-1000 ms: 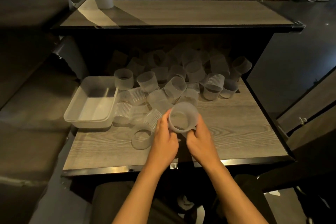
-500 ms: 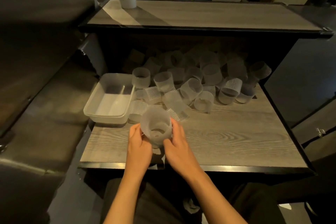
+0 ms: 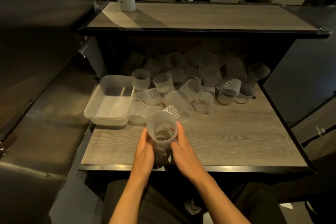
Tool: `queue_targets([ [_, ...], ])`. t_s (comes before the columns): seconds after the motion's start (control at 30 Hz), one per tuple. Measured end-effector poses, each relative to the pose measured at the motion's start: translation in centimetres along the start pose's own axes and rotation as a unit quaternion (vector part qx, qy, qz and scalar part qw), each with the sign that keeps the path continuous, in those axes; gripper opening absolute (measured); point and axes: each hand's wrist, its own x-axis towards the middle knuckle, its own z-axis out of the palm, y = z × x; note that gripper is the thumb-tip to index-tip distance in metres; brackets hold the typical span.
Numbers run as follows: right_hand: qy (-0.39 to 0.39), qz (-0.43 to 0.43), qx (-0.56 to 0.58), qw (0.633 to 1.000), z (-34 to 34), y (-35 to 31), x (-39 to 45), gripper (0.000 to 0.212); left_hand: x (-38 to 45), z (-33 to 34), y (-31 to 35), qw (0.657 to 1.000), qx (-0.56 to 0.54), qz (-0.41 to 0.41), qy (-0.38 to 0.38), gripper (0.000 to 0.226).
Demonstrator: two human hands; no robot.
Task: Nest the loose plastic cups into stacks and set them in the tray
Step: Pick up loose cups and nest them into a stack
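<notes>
— What fills the frame?
— A grey wood-grain table (image 3: 227,143) under a raised shelf (image 3: 200,17). A clear, empty plastic tray (image 3: 94,114) sits at the table's left edge, with a heap of loose translucent cups (image 3: 196,85) spread just beside it and back beneath the shelf.

— And the hands?
— Both are together near the front edge, clamped on one stack of nested cups (image 3: 161,131), mouth facing the camera. The left hand (image 3: 144,151) wraps its left side, the right hand (image 3: 183,152) its right.
</notes>
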Motion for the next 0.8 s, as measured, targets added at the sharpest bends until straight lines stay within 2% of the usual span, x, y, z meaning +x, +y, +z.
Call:
queue_targets([
  [0.13, 0.027, -0.009, 0.013, 1.000, -2.0, 0.6, -1.5, 0.069, -0.5, 2.1, -0.6, 1.000, -0.016, 0.004, -0.003, 0.029],
  [0.3, 0.043, -0.007, 0.046, 0.998, -4.7, 2.0, -2.1, 0.071, 0.0, 5.7, -2.3, 1.000, -0.011, -0.003, -0.026, 0.046],
  [0.47, 0.048, 0.006, 0.075, 0.996, -7.2, 2.9, -2.6, 0.071, 0.5, 8.0, -3.3, 0.999, 0.022, 0.000, -0.045, 0.038],
  [0.67, 0.095, -0.004, 0.110, 0.989, -8.8, 3.9, -2.2, 0.063, 1.2, 10.3, -3.0, 0.996, 0.071, 0.007, -0.062, 0.054],
  [0.8, 0.094, -0.004, 0.143, 0.985, -9.9, 3.7, -2.3, 0.056, 1.4, 11.7, -2.5, 0.993, 0.075, 0.007, -0.090, 0.050],
])
